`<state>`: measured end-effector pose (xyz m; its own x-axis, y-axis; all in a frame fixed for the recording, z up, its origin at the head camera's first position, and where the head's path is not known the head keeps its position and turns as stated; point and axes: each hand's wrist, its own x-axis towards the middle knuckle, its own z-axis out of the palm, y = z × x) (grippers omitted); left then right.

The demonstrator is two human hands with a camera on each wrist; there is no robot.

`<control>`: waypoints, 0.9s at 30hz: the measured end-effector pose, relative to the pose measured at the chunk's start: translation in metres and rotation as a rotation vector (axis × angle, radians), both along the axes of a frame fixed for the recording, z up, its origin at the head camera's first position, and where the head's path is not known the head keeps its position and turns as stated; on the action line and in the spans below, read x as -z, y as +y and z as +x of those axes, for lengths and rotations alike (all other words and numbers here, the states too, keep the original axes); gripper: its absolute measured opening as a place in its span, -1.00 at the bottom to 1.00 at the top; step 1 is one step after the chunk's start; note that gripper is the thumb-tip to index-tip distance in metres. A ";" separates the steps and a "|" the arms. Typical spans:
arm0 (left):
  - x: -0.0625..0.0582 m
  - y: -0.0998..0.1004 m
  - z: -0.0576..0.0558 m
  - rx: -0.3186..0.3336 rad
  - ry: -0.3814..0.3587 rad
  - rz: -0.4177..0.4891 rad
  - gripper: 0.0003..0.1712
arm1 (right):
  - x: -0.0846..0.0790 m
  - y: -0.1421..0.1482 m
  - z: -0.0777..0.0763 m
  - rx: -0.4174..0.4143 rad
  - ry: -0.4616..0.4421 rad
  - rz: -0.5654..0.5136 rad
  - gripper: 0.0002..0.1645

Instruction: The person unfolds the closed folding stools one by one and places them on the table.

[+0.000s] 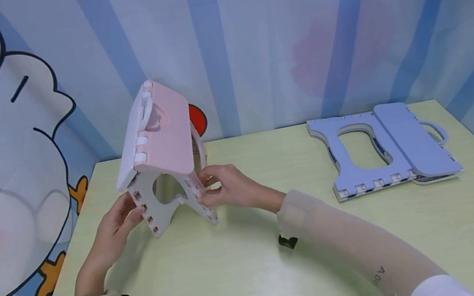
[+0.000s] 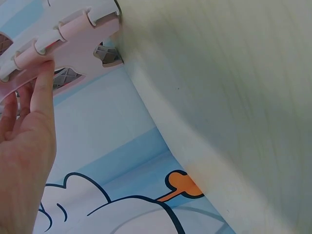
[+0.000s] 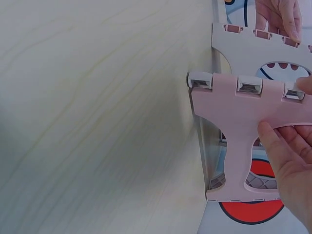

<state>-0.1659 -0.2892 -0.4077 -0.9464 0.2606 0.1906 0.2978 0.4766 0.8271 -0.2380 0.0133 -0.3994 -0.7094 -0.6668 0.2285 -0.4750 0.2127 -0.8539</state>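
Observation:
A pink and white folding step stool stands partly unfolded at the left of the table, its two seat halves peaked like a roof and a white carry handle at the ridge. My left hand holds the hinged edge of the left leg panel; in the left wrist view the left hand has its other fingers partly hidden by the panel. My right hand grips the right leg panel. Seen from the right wrist, that hand reaches into the opening of the pink panel.
A blue folding stool lies folded flat at the table's back right, its handle pointing right. A striped cloth backdrop with cartoon figures rises behind the pale wood-grain table.

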 end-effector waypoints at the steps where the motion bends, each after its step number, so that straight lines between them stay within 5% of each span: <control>1: 0.000 0.000 0.000 0.000 0.001 0.001 -0.39 | 0.000 0.000 0.000 -0.001 -0.001 0.001 -0.64; 27: 0.002 -0.001 0.000 0.001 -0.008 0.019 -0.39 | -0.002 0.012 -0.001 0.005 -0.055 0.015 -0.59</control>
<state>-0.1658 -0.2907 -0.4096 -0.9476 0.2580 0.1882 0.2918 0.4602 0.8385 -0.2386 0.0249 -0.3973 -0.7239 -0.6663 0.1789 -0.4259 0.2275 -0.8757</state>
